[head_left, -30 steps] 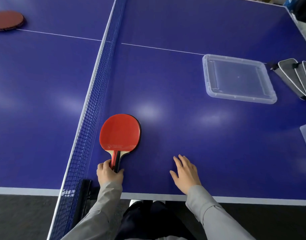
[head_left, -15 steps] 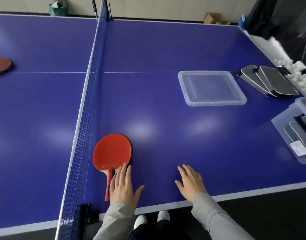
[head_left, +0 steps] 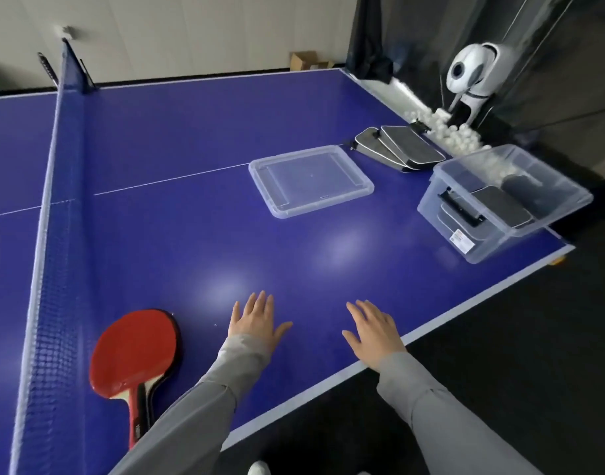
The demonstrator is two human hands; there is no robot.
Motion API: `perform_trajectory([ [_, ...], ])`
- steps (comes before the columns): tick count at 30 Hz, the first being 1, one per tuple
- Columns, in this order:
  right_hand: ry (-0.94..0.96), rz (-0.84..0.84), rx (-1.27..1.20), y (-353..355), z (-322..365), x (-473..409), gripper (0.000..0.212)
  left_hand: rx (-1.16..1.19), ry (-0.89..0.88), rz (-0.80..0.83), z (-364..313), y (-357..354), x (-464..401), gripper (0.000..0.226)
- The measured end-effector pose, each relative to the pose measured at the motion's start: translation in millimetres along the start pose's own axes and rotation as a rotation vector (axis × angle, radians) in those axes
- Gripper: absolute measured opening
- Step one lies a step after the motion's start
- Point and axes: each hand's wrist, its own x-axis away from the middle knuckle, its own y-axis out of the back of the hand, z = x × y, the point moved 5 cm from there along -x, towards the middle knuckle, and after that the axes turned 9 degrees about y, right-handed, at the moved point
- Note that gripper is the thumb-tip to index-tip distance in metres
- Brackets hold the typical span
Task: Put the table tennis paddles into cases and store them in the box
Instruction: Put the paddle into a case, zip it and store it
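A red paddle point(head_left: 134, 351) lies flat on the blue table by the net, on top of a second dark-edged paddle. My left hand point(head_left: 258, 320) is spread flat on the table to the right of the paddles, holding nothing. My right hand point(head_left: 373, 329) also lies flat near the front edge. A clear plastic box point(head_left: 465, 248) at the right edge holds several grey cases. Three more grey cases point(head_left: 402, 147) lie fanned on the table behind it. The box's clear lid point(head_left: 311, 181) lies in the middle.
The net point(head_left: 52, 234) runs along the left side. A white ball machine point(head_left: 472, 75) and a heap of white balls point(head_left: 445, 130) stand beyond the table's right end. The front table edge point(head_left: 448, 318) runs diagonally under my wrists.
My left hand let go of the paddle handle and moved right onto the bare table. The view swung right, bringing the box and the ball machine into sight.
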Motion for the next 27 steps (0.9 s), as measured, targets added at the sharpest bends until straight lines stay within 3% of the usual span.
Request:
perform_trajectory([
  [5, -0.046, -0.074, -0.047, 27.4, -70.6, 21.0, 0.059, -0.073, -0.05, -0.014, -82.9, 27.4, -2.6, 0.074],
  [18, -0.228, -0.246, -0.059, 108.3, -320.1, 134.4, 0.06, 0.049, -0.131, -0.139, -339.8, 84.2, 6.7, 0.072],
  [27, -0.286, -0.269, -0.083, 133.8, -419.4, 128.6, 0.059, 0.035, -0.205, -0.172, -456.9, 108.9, -27.9, 0.072],
])
